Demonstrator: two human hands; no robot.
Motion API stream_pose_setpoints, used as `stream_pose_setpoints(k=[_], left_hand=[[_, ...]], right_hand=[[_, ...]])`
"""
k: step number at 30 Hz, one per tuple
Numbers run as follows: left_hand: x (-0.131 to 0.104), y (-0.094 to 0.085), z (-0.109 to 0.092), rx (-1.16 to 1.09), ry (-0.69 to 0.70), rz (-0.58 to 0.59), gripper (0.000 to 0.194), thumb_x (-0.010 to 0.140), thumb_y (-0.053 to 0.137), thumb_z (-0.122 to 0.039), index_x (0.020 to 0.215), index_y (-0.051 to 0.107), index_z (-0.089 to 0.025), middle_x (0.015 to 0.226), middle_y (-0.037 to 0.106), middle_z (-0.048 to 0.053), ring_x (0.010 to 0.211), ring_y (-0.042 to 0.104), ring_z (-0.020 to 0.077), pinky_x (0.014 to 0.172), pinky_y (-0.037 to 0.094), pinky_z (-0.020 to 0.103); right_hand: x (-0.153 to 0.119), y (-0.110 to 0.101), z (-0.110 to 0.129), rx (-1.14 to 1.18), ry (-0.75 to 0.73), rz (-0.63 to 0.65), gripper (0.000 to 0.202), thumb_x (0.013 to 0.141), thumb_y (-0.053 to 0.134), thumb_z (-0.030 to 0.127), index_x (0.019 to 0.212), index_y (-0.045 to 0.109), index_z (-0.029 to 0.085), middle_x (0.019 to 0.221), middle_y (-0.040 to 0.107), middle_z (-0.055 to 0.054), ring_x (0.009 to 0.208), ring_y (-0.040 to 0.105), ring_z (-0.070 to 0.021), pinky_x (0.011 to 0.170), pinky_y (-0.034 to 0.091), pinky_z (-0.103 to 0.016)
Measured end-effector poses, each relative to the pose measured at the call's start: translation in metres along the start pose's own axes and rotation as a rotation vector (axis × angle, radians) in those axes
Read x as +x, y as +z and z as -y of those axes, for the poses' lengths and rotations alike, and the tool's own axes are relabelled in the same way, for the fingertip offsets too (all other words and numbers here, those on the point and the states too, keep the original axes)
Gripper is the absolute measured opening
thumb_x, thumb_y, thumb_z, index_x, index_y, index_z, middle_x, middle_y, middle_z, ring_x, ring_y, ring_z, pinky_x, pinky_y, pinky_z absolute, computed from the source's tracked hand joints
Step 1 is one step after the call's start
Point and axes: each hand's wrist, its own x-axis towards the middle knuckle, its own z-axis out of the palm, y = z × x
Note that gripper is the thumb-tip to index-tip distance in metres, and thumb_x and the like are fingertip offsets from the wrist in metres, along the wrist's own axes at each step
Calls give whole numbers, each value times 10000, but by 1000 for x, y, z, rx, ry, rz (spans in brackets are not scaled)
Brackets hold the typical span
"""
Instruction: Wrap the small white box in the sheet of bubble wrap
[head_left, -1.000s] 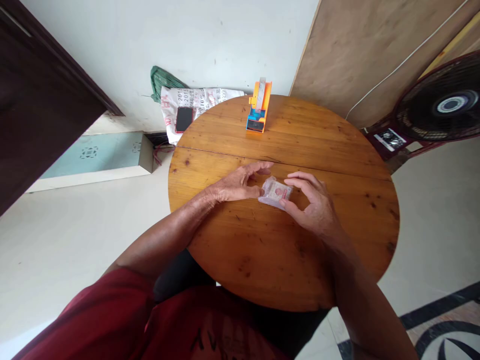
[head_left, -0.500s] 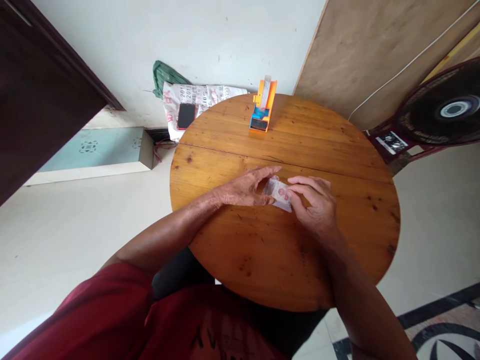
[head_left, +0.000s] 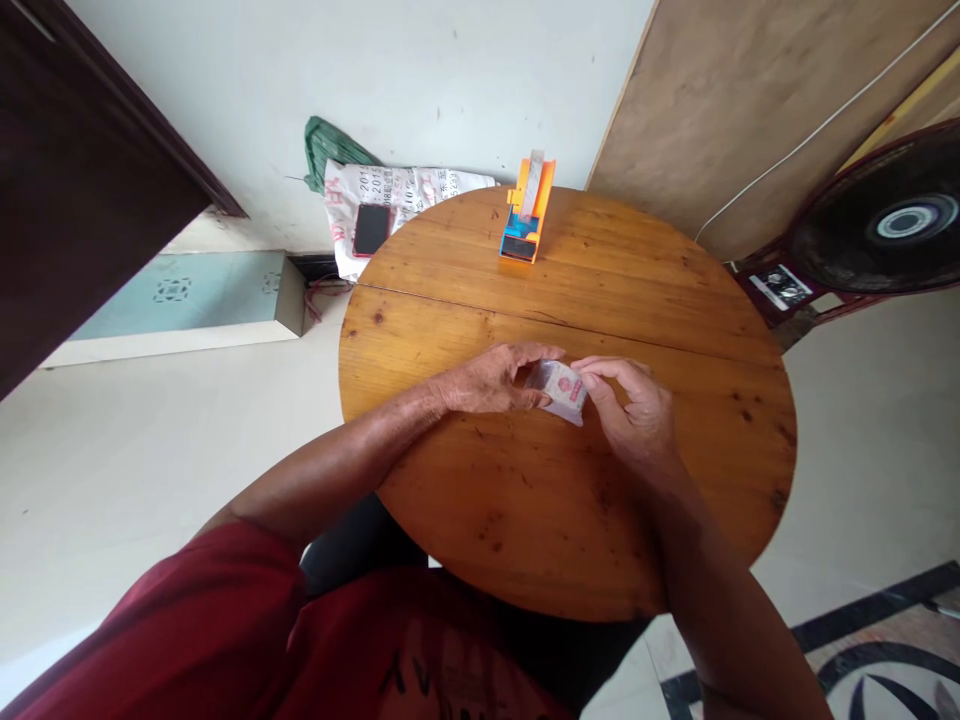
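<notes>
A small, clear-wrapped packet point(head_left: 564, 388) with red print on a pale face is between my hands, over the middle of the wooden table point(head_left: 517, 500). My left hand point(head_left: 499, 380) grips its left side, thumb at the near edge and fingers at the far edge. At the packet's upper right corner, my right hand point(head_left: 634, 405) pinches the wrapping between thumb and fingertips. Part of the packet's left end is hidden behind my left fingers. Loose film hangs past its near edge.
An orange and blue tape dispenser point(head_left: 528, 210) stands at the table's far edge. Behind the table's left rim, a dark phone point(head_left: 372, 230) lies on a printed white sack point(head_left: 341, 205) beside a green bag point(head_left: 334, 150). A large fan point(head_left: 892, 220) is at the right.
My right fingers have drawn together at the packet's upper right corner, uncovering more of its red print. My left fingers have closed in on its far edge.
</notes>
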Motion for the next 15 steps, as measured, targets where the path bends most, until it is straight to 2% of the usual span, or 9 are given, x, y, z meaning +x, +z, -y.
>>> stream_pose_setpoints(k=[2,4,15], left_hand=[[0,-1,-5,6,0,22,438,759,750,-269,1172,643,-168,1153,665,78,1075,632,222,977,490,387],[-1,-1,-10,9,-4,33,359,757,744,-264,1091,658,-166,1099,673,63,1033,639,211,943,497,367],[-1,-1,-14,18,-20,51,277,766,718,-235,1024,652,-162,1031,670,41,960,631,176,889,489,321]], right_hand=[[0,0,1,-3,3,7,115,945,577,215,931,677,270,1001,774,-14,958,708,-222,926,484,-438],[0,-1,1,-3,-1,17,112,944,579,217,924,676,268,1000,775,-15,945,708,-221,918,485,-438],[4,-4,2,-129,-168,40,127,923,598,181,883,682,267,976,794,-2,960,729,-218,990,437,-462]])
